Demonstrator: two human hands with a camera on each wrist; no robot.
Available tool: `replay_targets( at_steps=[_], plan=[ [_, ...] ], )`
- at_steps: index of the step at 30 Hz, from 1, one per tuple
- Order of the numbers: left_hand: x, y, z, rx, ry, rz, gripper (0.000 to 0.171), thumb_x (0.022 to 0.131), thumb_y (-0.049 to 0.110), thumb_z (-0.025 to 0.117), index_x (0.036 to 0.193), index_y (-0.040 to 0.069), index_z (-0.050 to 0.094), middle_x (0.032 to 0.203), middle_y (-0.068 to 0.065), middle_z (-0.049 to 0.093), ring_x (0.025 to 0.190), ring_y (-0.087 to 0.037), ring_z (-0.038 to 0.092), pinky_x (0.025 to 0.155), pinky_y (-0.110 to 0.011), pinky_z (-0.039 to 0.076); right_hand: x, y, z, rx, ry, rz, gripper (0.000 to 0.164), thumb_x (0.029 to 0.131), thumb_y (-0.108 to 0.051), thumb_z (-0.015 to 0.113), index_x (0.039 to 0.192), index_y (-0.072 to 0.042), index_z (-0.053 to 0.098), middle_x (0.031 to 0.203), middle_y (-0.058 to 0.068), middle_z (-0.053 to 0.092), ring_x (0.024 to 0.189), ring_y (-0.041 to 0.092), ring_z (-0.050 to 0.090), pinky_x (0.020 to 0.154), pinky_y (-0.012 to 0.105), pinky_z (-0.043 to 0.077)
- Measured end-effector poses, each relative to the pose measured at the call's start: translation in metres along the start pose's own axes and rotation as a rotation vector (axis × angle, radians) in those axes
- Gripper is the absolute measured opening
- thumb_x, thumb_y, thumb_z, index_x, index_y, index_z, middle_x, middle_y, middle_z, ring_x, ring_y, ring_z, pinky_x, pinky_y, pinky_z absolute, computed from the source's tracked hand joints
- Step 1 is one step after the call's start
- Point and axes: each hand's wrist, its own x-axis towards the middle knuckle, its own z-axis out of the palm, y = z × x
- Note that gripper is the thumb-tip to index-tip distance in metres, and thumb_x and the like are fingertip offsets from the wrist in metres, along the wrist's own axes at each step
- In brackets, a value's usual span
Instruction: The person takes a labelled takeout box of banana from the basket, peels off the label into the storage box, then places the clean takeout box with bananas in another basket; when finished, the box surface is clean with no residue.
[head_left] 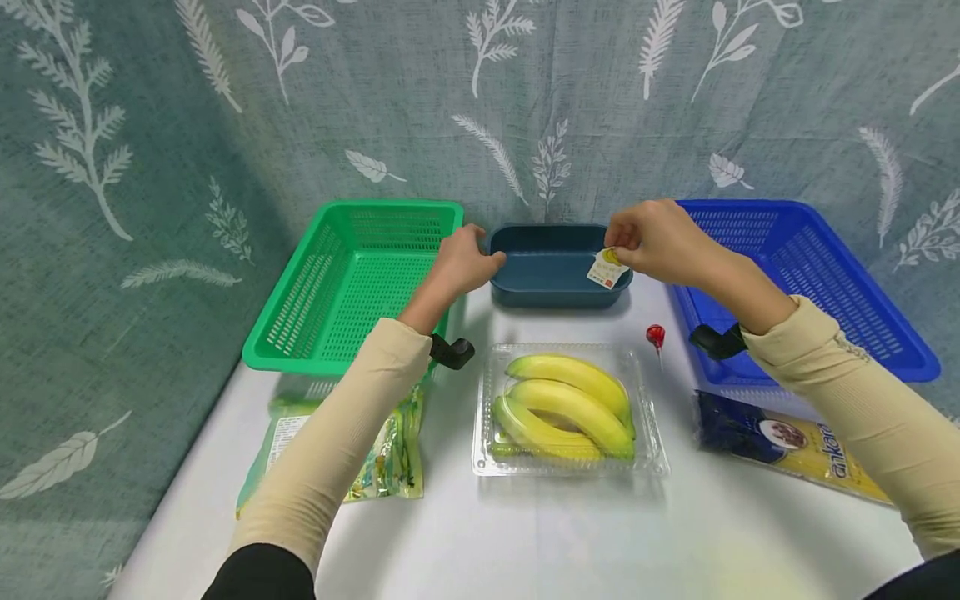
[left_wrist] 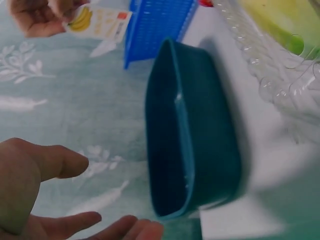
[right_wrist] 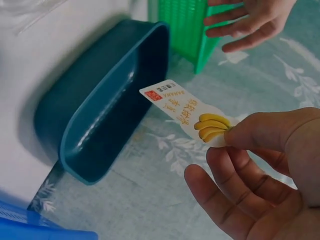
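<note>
Between thumb and fingertips my right hand (head_left: 660,240) pinches a small white card (right_wrist: 182,110) printed with yellow bananas, orange writing and a red square. The card overlaps the right end of a dark teal oblong tub (head_left: 555,297) in the head view. Inside, the tub's visible floor is bare. My left hand (head_left: 463,260) is near the tub's left end, thumb and fingers spread apart with nothing between them, as the left wrist view shows. Nearer to me, a clear plastic box (head_left: 651,417) with a lid holds several bananas (head_left: 570,400).
A green basket (head_left: 288,354) stands on the left and a blue basket (head_left: 911,358) on the right. In front of them lie a green packet (head_left: 405,442) and a blue-yellow ankara packet (head_left: 787,446). A red lollipop (head_left: 656,336) lies right of the box. Patterned cloth (head_left: 420,108) hangs behind.
</note>
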Motion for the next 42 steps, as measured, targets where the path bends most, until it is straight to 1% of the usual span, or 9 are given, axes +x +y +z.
replay_targets(
  at_steps=[4,9,15,20,24,30,35,38,42],
  plan=[
    [0.014,-0.001,0.012,0.033,-0.038,-0.024,0.066,0.101,0.035,0.059,0.152,0.002,0.034,0.145,-0.019,0.047,0.122,-0.033,0.054,0.092,-0.046,0.049,0.011,0.009,0.005,0.001,-0.018,0.021,0.008,0.089,0.001,0.064,0.089,-0.001,0.072,0.079,0.009,0.067,0.074,0.024,0.062,0.069,0.044,0.050],
    [0.029,0.001,0.025,0.066,-0.067,-0.044,0.068,0.101,0.033,0.058,0.152,-0.003,0.029,0.144,-0.022,0.046,0.124,-0.036,0.053,0.094,-0.046,0.049,0.022,0.021,0.012,0.000,-0.035,0.048,0.006,0.088,0.002,0.066,0.089,0.000,0.071,0.080,0.011,0.068,0.075,0.026,0.063,0.070,0.045,0.051],
    [0.047,0.000,0.032,0.128,-0.067,-0.091,0.066,0.101,0.032,0.057,0.149,-0.005,0.031,0.129,-0.022,0.053,0.099,-0.031,0.058,0.079,-0.042,0.048,0.034,0.032,0.021,0.005,-0.063,0.090,0.005,0.088,0.001,0.066,0.089,0.001,0.071,0.082,0.013,0.068,0.076,0.028,0.063,0.070,0.046,0.051],
    [0.063,-0.002,0.038,0.130,-0.095,-0.164,0.067,0.102,0.020,0.050,0.156,-0.002,0.018,0.116,-0.019,0.055,0.068,-0.021,0.044,0.061,-0.035,0.038,0.039,0.041,0.025,0.014,-0.085,0.130,0.006,0.088,0.000,0.066,0.091,0.002,0.071,0.086,0.015,0.068,0.079,0.029,0.063,0.070,0.046,0.051],
    [0.071,-0.005,0.045,0.155,-0.093,-0.171,0.068,0.102,0.015,0.049,0.157,-0.002,0.014,0.116,-0.019,0.056,0.065,-0.020,0.045,0.056,-0.033,0.036,0.043,0.051,0.032,0.021,-0.099,0.169,0.005,0.088,-0.001,0.066,0.091,0.001,0.070,0.087,0.015,0.067,0.079,0.030,0.063,0.069,0.046,0.052],
    [0.073,-0.013,0.052,0.216,-0.016,-0.215,0.057,0.101,0.016,0.055,0.150,-0.001,0.032,0.118,-0.020,0.057,0.081,-0.027,0.055,0.062,-0.036,0.041,0.052,0.064,0.045,0.016,-0.139,0.230,0.006,0.088,-0.002,0.068,0.092,0.002,0.070,0.093,0.018,0.068,0.086,0.034,0.064,0.072,0.047,0.054],
    [0.076,-0.017,0.054,0.266,0.025,-0.228,0.025,0.101,0.016,0.057,0.122,0.001,0.057,0.112,-0.018,0.056,0.079,-0.027,0.056,0.063,-0.037,0.043,0.059,0.070,0.049,0.002,-0.169,0.276,0.005,0.087,-0.001,0.069,0.092,0.001,0.070,0.097,0.019,0.067,0.090,0.035,0.063,0.075,0.049,0.054],
    [0.079,-0.016,0.056,0.291,0.037,-0.222,0.014,0.101,0.016,0.058,0.106,0.004,0.061,0.115,-0.020,0.053,0.076,-0.027,0.055,0.062,-0.037,0.043,0.062,0.074,0.048,-0.007,-0.183,0.291,0.005,0.087,-0.002,0.069,0.092,0.001,0.069,0.097,0.018,0.067,0.090,0.035,0.062,0.074,0.048,0.053],
    [0.083,-0.012,0.059,0.315,0.024,-0.230,0.013,0.102,0.017,0.057,0.101,0.006,0.063,0.116,-0.020,0.053,0.075,-0.026,0.056,0.061,-0.037,0.044,0.065,0.079,0.050,-0.016,-0.208,0.309,0.005,0.087,-0.003,0.070,0.090,0.001,0.069,0.094,0.016,0.066,0.086,0.033,0.062,0.071,0.045,0.053]
  ],
)
